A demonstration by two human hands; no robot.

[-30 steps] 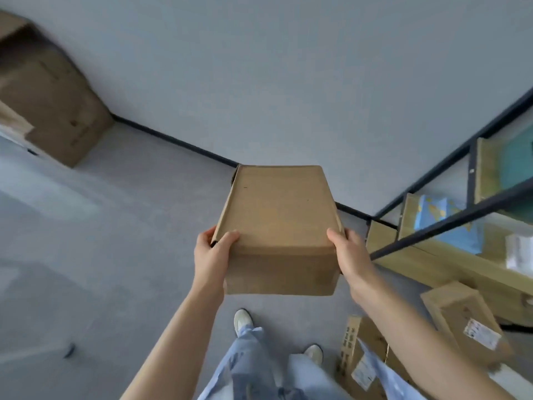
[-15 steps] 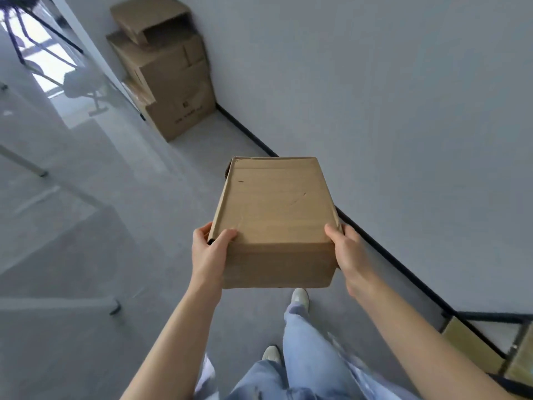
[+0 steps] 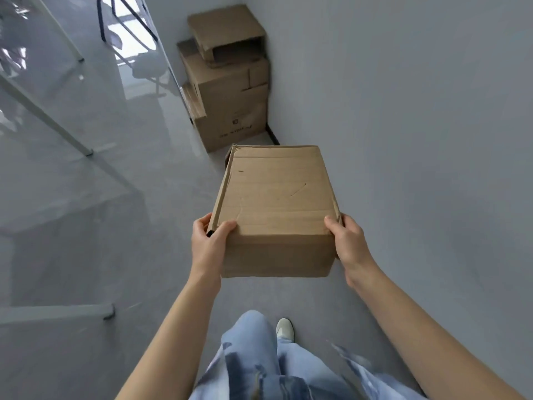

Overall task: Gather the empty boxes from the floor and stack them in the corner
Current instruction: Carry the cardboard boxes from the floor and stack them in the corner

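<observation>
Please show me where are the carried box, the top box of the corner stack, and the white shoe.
carried box [image 3: 277, 194]: head view, middle of its top face.
top box of the corner stack [image 3: 226, 27]: head view, its upper face.
white shoe [image 3: 284, 328]: head view, its toe part.

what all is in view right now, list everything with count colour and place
carried box: one, brown cardboard, closed, held up in mid-frame
stacked boxes: at least three, brown cardboard, piled in the far corner against the wall; the top one lies with its opening to the side
wall: one, pale grey, along the right
baseboard: one, black strip at the foot of the wall
floor: grey, underfoot
glass partition: one, clear with pale frame bars, on the left
shoe: one visible, white, bottom centre
trousers: light blue denim, bottom centre
hands: left hand and right hand grip the carried box's near corners
</observation>
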